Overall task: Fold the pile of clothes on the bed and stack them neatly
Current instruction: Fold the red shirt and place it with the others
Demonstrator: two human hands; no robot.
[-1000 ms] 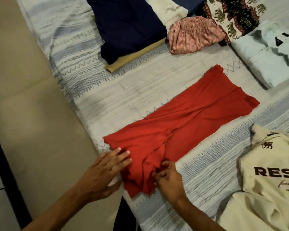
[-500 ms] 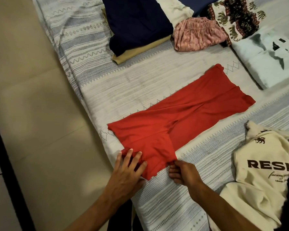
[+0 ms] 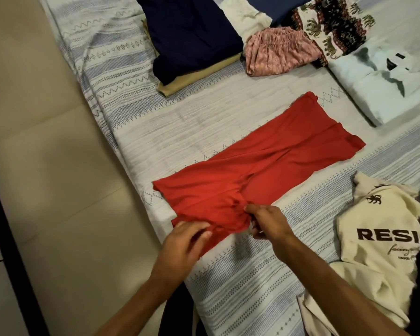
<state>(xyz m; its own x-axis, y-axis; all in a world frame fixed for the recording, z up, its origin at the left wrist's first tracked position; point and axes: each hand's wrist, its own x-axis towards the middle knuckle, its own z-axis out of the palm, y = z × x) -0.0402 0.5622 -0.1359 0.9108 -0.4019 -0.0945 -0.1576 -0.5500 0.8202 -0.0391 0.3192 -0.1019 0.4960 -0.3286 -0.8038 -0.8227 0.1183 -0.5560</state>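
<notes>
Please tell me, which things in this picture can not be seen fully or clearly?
All in the head view:
- Cream sweatshirt: its printed word is cut off by the right edge after "RESI".
- Tan garment: mostly hidden under the folded navy garment.
- Left hand: motion blur hides its exact grip on the red garment.
- Elephant-print cloth: cut off by the top edge.

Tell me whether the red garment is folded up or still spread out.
Mostly spread out. The red garment lies long and flat across the bedspread; only its near end is bunched, where the left hand and right hand pinch it.
</notes>
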